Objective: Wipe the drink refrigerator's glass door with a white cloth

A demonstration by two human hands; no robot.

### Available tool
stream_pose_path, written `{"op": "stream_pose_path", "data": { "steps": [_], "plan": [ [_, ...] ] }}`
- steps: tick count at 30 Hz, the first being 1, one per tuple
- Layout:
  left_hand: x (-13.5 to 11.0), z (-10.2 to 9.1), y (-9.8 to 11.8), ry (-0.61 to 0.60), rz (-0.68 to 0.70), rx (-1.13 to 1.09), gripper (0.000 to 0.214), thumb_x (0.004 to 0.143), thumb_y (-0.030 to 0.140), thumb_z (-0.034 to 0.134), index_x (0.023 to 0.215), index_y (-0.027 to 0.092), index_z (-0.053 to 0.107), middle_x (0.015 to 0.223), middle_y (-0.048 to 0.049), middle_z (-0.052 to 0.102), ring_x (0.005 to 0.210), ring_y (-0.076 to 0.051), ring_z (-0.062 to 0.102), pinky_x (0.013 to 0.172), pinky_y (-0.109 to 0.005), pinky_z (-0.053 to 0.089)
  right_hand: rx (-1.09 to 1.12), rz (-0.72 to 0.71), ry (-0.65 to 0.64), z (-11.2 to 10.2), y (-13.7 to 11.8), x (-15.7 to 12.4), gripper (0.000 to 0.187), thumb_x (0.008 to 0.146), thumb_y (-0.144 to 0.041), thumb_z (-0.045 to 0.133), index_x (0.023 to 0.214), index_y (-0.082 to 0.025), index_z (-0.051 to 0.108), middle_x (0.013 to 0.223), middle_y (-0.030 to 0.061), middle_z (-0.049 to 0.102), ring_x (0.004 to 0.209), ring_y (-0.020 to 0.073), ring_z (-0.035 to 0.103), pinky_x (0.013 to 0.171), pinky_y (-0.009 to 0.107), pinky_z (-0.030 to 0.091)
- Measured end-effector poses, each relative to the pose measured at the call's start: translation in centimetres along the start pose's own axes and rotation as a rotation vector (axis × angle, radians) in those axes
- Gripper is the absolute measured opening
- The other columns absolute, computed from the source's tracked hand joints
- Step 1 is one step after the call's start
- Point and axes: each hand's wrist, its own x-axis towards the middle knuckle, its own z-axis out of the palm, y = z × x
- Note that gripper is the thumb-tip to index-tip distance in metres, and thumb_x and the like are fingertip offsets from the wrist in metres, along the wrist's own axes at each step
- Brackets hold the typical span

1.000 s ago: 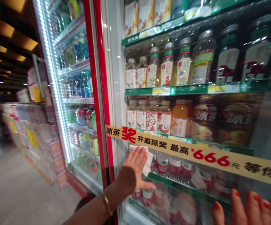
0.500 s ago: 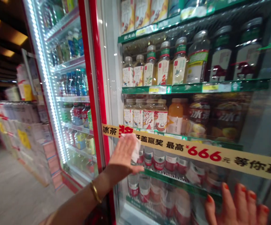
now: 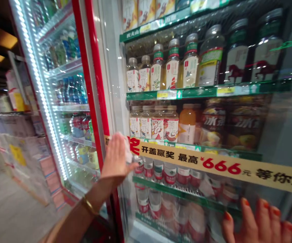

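Note:
My left hand [image 3: 115,157] lies flat against the glass door, fingers stretched upward, pressing a white tissue [image 3: 127,152] under its palm. It covers the left end of a yellow printed strip [image 3: 171,156] that runs across the glass. A gold bangle [image 3: 89,205] circles the left wrist. At the lower right, my right hand [image 3: 257,221] is spread with its red-nailed fingers up, at the glass below the strip. It holds nothing that I can see. Behind the glass stand rows of bottled drinks [image 3: 171,71].
Green-edged shelves [image 3: 201,92] carry the bottles inside the fridge. A red door frame [image 3: 95,67] stands at its left. Beyond that is a second lit drinks fridge [image 3: 76,91]. Stacked boxes [image 3: 22,152] line the grey floor [image 3: 1,199] at the far left.
My left hand has slid left along the yellow strip with the tissue, uncovering characters to its right. The right hand stays almost in place. The view has shifted slightly.

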Motion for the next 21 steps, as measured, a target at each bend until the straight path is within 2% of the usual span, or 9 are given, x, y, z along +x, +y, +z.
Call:
{"op": "stream_pose_path", "data": {
  "steps": [2,4,6,8,11,15,17,19,21],
  "plan": [
    [3.1,-0.9,-1.3,0.032,-0.175,-0.020,0.110,0.103,0.084,0.026,0.177,0.012,-0.012,0.185,-0.0249,-0.008,0.173,-0.044,-0.004,0.139,-0.074,0.010,-0.030,-0.056,0.000,-0.2,0.4,0.1,0.077,0.102,-0.041,0.068,0.173,-0.027,0.041,0.178,0.0124,0.040,0.164,0.0442,0.039,0.133,0.073,0.030],
    [4.4,-0.5,0.4,0.051,-0.220,-0.064,0.114,0.101,0.087,0.024,0.176,0.011,-0.015,0.185,-0.0249,-0.012,0.173,-0.043,-0.011,0.140,-0.072,0.006,-0.043,-0.093,-0.008,-0.3,1.0,0.0,0.080,0.100,-0.037,0.069,0.174,-0.024,0.040,0.179,0.0158,0.036,0.164,0.0475,0.037,0.131,0.077,0.031],
    [2.4,0.7,4.0,-0.029,-0.113,-0.102,0.121,0.099,0.090,0.033,0.176,0.009,-0.013,0.185,-0.0266,-0.002,0.174,-0.043,-0.005,0.141,-0.070,0.010,-0.046,-0.112,-0.037,-0.4,1.4,-0.2,0.082,0.099,-0.035,0.068,0.174,-0.022,0.038,0.180,0.0181,0.034,0.164,0.0513,0.035,0.128,0.082,0.030],
    [-2.4,1.8,7.3,-0.118,0.097,-0.118,0.120,0.099,0.087,0.042,0.177,0.011,-0.007,0.184,-0.0268,0.015,0.174,-0.042,0.012,0.141,-0.067,0.016,-0.048,-0.112,-0.062,-0.4,1.6,-0.5,0.082,0.098,-0.035,0.068,0.174,-0.022,0.038,0.181,0.0186,0.032,0.164,0.0530,0.034,0.126,0.084,0.029],
    [-9.2,2.5,7.4,-0.139,0.191,-0.105,0.109,0.102,0.082,0.040,0.178,0.012,0.006,0.179,-0.0261,0.030,0.171,-0.040,0.026,0.141,-0.063,0.020,-0.063,-0.104,-0.075,-0.4,1.6,-0.7,0.083,0.097,-0.034,0.067,0.174,-0.023,0.038,0.181,0.0183,0.032,0.164,0.0526,0.034,0.127,0.083,0.029],
    [-8.3,2.1,3.7,-0.099,-0.240,-0.069,0.103,0.105,0.079,0.023,0.171,0.000,0.030,0.175,-0.0333,0.034,0.170,-0.049,0.023,0.138,-0.073,0.019,-0.080,-0.108,-0.084,-0.5,1.6,-0.7,0.081,0.100,-0.033,0.061,0.175,-0.023,0.035,0.183,0.0183,0.029,0.165,0.0522,0.032,0.127,0.082,0.029],
    [-6.5,2.5,4.5,-0.086,-0.379,-0.079,0.106,0.104,0.082,0.025,0.169,0.000,0.035,0.175,-0.0335,0.034,0.170,-0.048,0.022,0.139,-0.071,0.020,-0.077,-0.111,-0.098,-0.6,1.7,-0.6,0.076,0.103,-0.032,0.055,0.175,-0.022,0.035,0.183,0.0184,0.027,0.167,0.0512,0.028,0.128,0.082,0.027],
    [-7.1,3.5,7.3,-0.107,-0.294,-0.096,0.112,0.099,0.086,0.040,0.171,0.001,0.029,0.177,-0.0354,0.027,0.171,-0.050,0.017,0.138,-0.074,0.018,-0.068,-0.123,-0.106,-0.6,1.7,-0.6,0.073,0.104,-0.031,0.051,0.175,-0.020,0.037,0.184,0.0179,0.026,0.168,0.0496,0.026,0.129,0.080,0.025],
    [-10.7,4.7,10.0,-0.138,-0.063,-0.109,0.125,0.090,0.084,0.063,0.175,0.004,0.017,0.180,-0.0365,0.018,0.171,-0.054,0.011,0.135,-0.080,0.018,-0.073,-0.131,-0.096,-0.6,1.6,-0.6,0.073,0.103,-0.030,0.052,0.174,-0.021,0.038,0.183,0.0169,0.028,0.168,0.0489,0.027,0.130,0.079,0.026]
  ]
}}
